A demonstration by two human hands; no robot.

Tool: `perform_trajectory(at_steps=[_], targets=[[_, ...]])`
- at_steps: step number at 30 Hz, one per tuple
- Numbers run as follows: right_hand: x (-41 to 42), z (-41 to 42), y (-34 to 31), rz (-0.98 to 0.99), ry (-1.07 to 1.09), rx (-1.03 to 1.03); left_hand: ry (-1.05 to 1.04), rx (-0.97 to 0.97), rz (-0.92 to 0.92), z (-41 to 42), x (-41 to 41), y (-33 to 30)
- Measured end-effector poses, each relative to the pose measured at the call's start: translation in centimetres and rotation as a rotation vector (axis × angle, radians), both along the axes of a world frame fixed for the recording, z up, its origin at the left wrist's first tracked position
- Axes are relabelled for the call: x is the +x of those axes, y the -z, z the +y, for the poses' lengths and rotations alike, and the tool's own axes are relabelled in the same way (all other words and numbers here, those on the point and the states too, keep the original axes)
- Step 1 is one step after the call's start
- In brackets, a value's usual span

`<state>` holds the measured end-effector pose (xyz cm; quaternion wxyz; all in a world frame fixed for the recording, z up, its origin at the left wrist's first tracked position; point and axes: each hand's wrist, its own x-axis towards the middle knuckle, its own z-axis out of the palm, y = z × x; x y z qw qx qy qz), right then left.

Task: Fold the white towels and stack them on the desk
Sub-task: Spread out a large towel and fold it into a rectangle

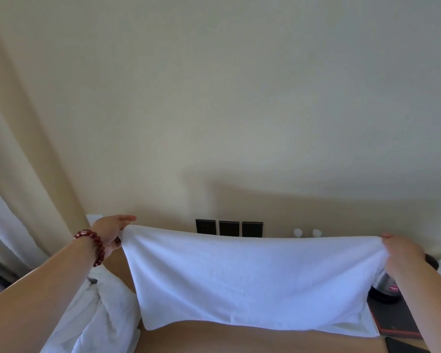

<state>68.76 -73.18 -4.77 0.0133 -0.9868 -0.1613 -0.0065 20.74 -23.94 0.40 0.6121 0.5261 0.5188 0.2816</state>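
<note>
White towel (pixel 252 278) hangs stretched over the brown surface (pixel 239 337), long axis running left to right, its lower edge just above the wood. Left hand (pixel 112 233) and right hand (pixel 400 250) each pinch a top corner, equally near, so I judge the fold brings corner to corner.

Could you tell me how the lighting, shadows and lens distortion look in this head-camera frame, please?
Head view: soft, even light, with no glare on the white towel; the towel and arms throw a broad dim shadow on the wall behind; wide-angle distortion bends the curtain and stretches both forearms at the frame edges; detail is slightly soft throughout.
</note>
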Motion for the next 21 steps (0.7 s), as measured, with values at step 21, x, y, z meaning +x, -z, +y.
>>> perform_trajectory(at_steps=[21], targets=[[-1.4,0.6,0.3,0.044,0.064,-0.108,0.022,0.609,0.342,-0.8,1.2,-2.7]])
